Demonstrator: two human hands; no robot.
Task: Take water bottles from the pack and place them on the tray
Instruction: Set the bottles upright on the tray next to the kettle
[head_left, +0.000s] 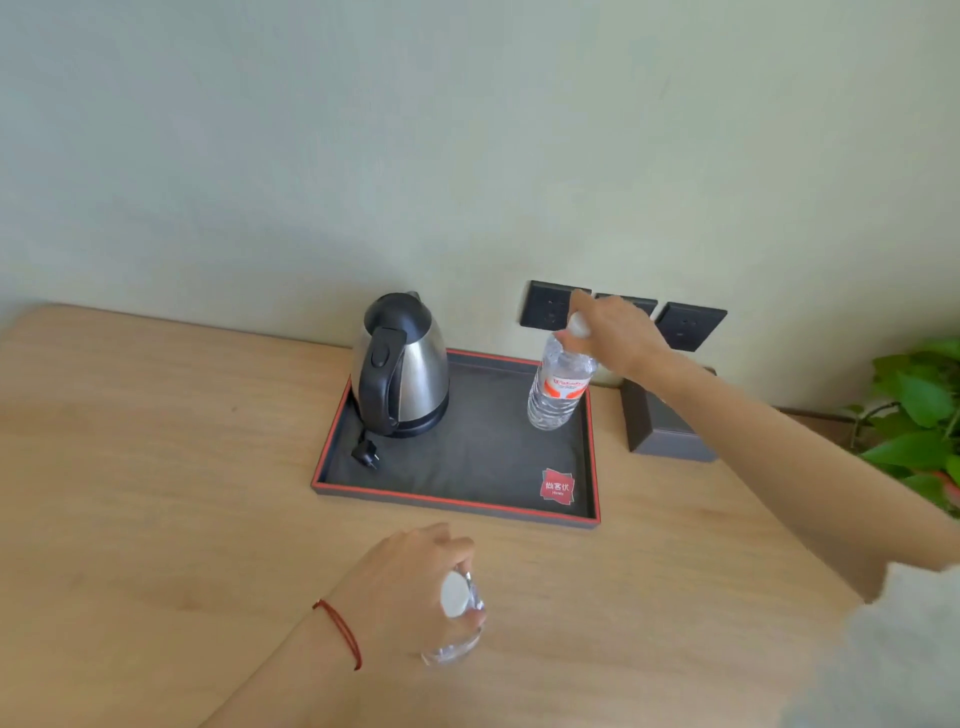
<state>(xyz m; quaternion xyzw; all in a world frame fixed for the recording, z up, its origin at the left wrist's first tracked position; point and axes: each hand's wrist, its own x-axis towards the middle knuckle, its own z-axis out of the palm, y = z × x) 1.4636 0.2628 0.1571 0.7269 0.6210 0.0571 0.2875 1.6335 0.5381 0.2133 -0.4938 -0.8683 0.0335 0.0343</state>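
Plastic, clear and ribbed: you have two water bottles. Your left hand (415, 577) clasps the white-capped near bottle (457, 618) over the pale wooden table (156, 467), its body mostly hidden. Farther off, your right hand (618, 332) grips the red-labelled bottle (558, 389) standing on the red-rimmed dark tray (467, 467), beside one steel kettle (400, 364).

The tray (457, 501) lies bare through its middle and near edge, walled by the kettle (402, 364) at far left, a bottle (558, 387) far right, and a dark box (662, 423) just beyond.

Clear bottle (558, 387) upright on tray (457, 501), another (457, 618) off-tray.
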